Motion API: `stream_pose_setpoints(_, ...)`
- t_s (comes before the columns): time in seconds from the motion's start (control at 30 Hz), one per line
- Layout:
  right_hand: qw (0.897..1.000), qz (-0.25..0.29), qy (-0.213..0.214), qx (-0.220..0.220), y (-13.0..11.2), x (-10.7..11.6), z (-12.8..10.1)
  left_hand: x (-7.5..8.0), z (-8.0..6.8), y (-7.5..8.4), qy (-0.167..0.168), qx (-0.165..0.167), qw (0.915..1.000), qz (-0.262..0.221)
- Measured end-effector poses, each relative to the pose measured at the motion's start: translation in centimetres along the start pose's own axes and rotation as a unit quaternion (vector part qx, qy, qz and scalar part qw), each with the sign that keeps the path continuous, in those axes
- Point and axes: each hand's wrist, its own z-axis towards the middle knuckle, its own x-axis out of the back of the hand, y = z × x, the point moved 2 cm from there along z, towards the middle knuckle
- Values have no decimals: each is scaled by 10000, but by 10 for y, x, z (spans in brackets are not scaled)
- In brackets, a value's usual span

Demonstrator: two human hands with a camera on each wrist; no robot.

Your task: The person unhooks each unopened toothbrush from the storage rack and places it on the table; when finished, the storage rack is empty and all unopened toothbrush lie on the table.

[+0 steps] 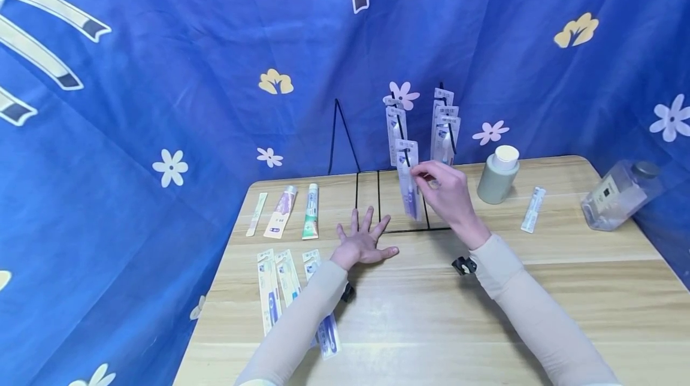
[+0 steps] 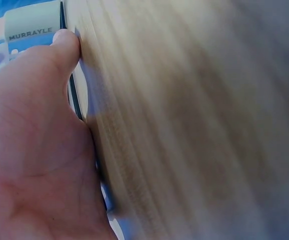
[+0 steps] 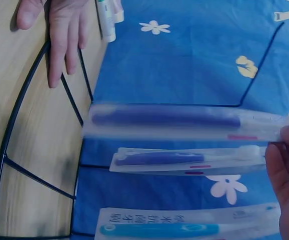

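My right hand [image 1: 444,191] pinches the edge of a packaged toothbrush [image 1: 408,191] with a purple handle, which hangs at the front of a black wire rack [image 1: 357,191]. In the right wrist view the thumb and fingertips [image 3: 279,165] are at the pack's upper end. Behind it on the same row hang more packs [image 1: 395,125], and another row of packs [image 1: 446,134] hangs to the right. My left hand [image 1: 363,245] lies with fingers spread over the rack's base wires at the left. The palm fills the left side of the left wrist view.
Packaged toothbrushes [image 1: 268,290] lie at the left front, partly under the left sleeve. Behind them lie two toothpaste tubes [image 1: 311,212] and a slim packet [image 1: 257,214]. A grey-green bottle [image 1: 498,176], a small packet [image 1: 533,209] and a clear bottle [image 1: 614,197] are at the right.
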Motion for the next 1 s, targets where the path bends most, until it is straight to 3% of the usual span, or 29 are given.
stream_pose_setpoints(0.27, 9987, 178, 77, -475, -11, 44, -27, 1, -3, 0, 134, -125, 9998, 29)
stream_pose_setpoints(0.4, 9875, 42, -121, -1571, -4, 76, -59, 0, -1, -1, 59, -100, 9999, -35)
stream_pose_setpoints(0.5, 9593, -191, -606, -2753, 11, 95, -90, -1, 1, -2, 11, -62, 9999, -87)
stream_pose_setpoints(0.6, 9164, -147, -1273, -3792, 24, 108, -125, -1, 2, -2, -4, -86, 9999, -101)
stream_pose_setpoints(0.73, 8588, 478, -1696, -4810, 38, 113, -163, 2, 0, -1, 14, -158, 9998, -132)
stream_pose_setpoints(0.8, 8427, 610, -1753, -5054, 44, 111, -176, 3, -1, 0, 46, -170, 9997, -141)
stream_pose_setpoints(0.87, 8451, 387, -1869, -4994, 48, 108, -184, 5, -2, 0, 86, -174, 9997, -137)
stream_pose_setpoints(1.0, 8625, -576, -2197, -4523, 52, 106, -188, 5, -3, 0, 107, -182, 9997, -151)
